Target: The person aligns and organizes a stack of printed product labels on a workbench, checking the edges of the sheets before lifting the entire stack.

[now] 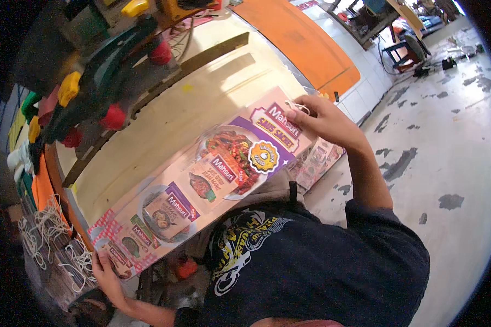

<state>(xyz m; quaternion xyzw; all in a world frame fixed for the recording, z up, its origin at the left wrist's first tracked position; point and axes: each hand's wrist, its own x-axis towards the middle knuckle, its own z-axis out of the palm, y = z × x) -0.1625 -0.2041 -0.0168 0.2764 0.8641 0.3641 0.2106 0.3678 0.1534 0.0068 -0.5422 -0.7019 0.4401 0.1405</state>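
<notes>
Above your printed poster the pale surface lies bare, open to pass. Clamps crowd its far left edge, and corded bags block the near-left corner.

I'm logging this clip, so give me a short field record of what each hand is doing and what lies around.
left hand: left hand grips the lower end of the printed cardboard panel
right hand: right hand holds the panel's upper end, a white string at its fingers
surface: wooden workbench
nearby: bundle of white strings at left; painted concrete floor at right
</notes>
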